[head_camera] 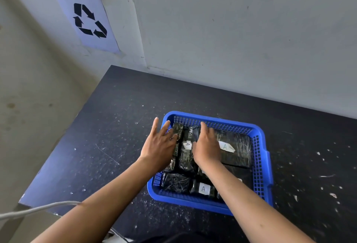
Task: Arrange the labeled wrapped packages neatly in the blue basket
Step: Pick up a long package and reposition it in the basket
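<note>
A blue plastic basket (259,157) stands on the black table and holds several black wrapped packages with white "A" labels. One labeled package (186,154) lies between my hands, a wide one (234,151) sits at the back right, and another (202,188) lies near the front wall. My left hand (160,146) rests flat on the packages at the basket's left wall, fingers spread over the rim. My right hand (207,146) lies palm down on the middle packages, fingers together and pointing to the far wall. Neither hand grips anything.
The black table (116,136) is speckled with white flecks and ends at a left edge and a near-left corner. A grey wall stands behind it, with a recycling sign (88,20) on the left. A grey cable (38,209) crosses the lower left.
</note>
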`<action>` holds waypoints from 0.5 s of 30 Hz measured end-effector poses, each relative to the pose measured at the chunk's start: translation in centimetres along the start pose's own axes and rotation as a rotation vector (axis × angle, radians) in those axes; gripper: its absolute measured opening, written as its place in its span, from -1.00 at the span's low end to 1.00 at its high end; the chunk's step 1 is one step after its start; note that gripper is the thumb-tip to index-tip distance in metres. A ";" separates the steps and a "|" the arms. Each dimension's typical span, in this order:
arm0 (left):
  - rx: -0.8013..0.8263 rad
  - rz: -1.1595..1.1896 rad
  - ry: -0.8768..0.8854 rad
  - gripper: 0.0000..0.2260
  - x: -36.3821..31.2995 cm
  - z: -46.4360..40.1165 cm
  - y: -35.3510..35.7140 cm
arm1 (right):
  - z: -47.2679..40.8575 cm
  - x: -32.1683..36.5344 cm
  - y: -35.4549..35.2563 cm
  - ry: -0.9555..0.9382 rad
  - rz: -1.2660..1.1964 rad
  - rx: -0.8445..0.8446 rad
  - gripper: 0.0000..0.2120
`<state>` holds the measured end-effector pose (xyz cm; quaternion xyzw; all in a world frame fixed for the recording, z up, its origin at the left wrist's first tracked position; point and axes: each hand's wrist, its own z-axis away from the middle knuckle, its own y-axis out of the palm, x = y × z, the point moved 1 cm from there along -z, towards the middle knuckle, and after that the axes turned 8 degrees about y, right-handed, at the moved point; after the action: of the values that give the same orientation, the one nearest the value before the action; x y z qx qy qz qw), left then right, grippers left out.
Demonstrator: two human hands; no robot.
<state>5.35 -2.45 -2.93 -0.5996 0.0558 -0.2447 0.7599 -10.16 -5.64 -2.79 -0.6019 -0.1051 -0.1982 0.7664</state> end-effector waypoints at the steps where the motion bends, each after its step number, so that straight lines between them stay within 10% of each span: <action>1: -0.001 0.009 -0.002 -0.50 0.0 0.0 0.1 | 0.1 -0.2 0.3 -0.074 0.036 -0.029 -0.51; 10: -0.071 0.117 -0.037 -0.63 -0.1 -0.5 -0.4 | 1.4 -0.6 1.8 -0.467 0.399 -0.029 -0.92; 15: -0.153 0.128 -0.074 -0.86 0.3 -2.4 -1.2 | 2.9 -1.5 1.6 -0.509 0.372 0.018 -0.70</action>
<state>4.34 -4.86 -2.40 -0.6597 0.0844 -0.1684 0.7276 -10.55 -2.30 -4.10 -0.6343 -0.1834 0.1032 0.7439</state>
